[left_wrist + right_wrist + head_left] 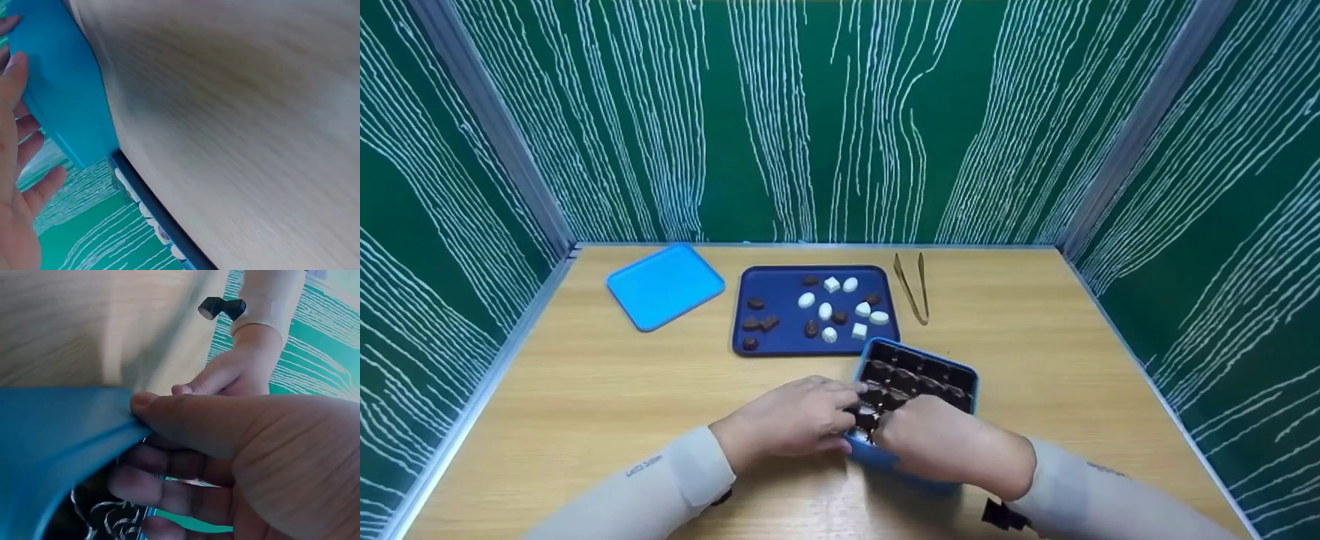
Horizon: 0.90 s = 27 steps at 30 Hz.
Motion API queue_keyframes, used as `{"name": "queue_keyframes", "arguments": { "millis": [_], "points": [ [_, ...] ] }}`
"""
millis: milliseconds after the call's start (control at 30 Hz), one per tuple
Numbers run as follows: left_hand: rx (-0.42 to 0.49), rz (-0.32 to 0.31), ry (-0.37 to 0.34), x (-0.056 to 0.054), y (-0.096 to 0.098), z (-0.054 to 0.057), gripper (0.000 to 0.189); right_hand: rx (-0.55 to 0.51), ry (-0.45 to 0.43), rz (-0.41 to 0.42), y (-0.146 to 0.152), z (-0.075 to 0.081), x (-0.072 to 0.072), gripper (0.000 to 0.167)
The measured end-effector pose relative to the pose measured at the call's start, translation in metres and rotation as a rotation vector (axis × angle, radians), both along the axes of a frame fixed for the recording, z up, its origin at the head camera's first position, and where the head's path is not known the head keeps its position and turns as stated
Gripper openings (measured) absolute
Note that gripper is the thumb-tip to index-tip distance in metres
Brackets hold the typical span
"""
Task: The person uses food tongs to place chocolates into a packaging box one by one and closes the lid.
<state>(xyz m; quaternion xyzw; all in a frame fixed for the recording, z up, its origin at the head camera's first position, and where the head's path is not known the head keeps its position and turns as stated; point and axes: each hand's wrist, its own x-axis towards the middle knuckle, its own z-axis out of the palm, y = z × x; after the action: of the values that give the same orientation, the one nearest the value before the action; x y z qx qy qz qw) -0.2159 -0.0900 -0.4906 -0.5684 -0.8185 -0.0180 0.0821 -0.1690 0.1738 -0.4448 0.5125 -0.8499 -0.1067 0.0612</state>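
A blue box [976, 390] with a dark brown compartment insert [911, 375] stands on the table, turned at an angle. My left hand [802, 414] is at its left side near the front corner. In the left wrist view, that thumb lies against the box's outer wall [64, 84] and the fingers reach over the rim. With my right hand [941, 439] I grip the near rim: the right wrist view shows the thumb [147, 404] outside the wall and the other fingers inside, over the insert. My right hand hides part of the compartments.
Behind the box lies a dark blue tray [780, 292] bearing several brown and white chocolates; the box's far corner overlaps its front edge in view. A bright blue lid [666, 286] rests at the back left. Gold tongs [922, 300] lie right of the tray. Green walls enclose the table.
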Motion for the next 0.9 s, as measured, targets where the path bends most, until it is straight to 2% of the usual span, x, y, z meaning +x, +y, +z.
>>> {"name": "queue_keyframes", "arguments": {
  "millis": [67, 200, 300, 433, 600, 767, 900],
  "points": [
    [0.018, -0.03, 0.026, 0.003, -0.004, 0.0, 0.032, -0.002, -0.012, 0.002, -0.001, 0.0, -0.001, 0.028],
    [0.046, -0.065, 0.064, 0.009, -0.021, -0.002, 0.032, -0.012, -0.117, -0.03, -0.001, 0.003, -0.006, 0.026],
    [0.072, -0.075, 0.087, 0.01, -0.039, -0.002, 0.033, -0.028, -0.178, -0.07, 0.002, 0.005, -0.012, 0.026],
    [0.091, -0.079, 0.105, 0.008, -0.059, 0.0, 0.034, -0.049, -0.205, -0.11, 0.006, 0.003, -0.019, 0.025],
    [0.064, -0.004, 0.063, 0.005, -0.075, 0.003, 0.033, -0.102, -0.222, -0.108, 0.003, -0.006, -0.027, 0.026],
    [0.061, 0.067, 0.03, -0.002, -0.079, 0.002, 0.033, -0.132, -0.221, -0.112, 0.001, -0.011, -0.037, 0.028],
    [0.068, 0.124, -0.059, -0.006, -0.076, 0.001, 0.03, -0.153, -0.228, -0.131, 0.003, -0.014, -0.044, 0.028]
  ]
}}
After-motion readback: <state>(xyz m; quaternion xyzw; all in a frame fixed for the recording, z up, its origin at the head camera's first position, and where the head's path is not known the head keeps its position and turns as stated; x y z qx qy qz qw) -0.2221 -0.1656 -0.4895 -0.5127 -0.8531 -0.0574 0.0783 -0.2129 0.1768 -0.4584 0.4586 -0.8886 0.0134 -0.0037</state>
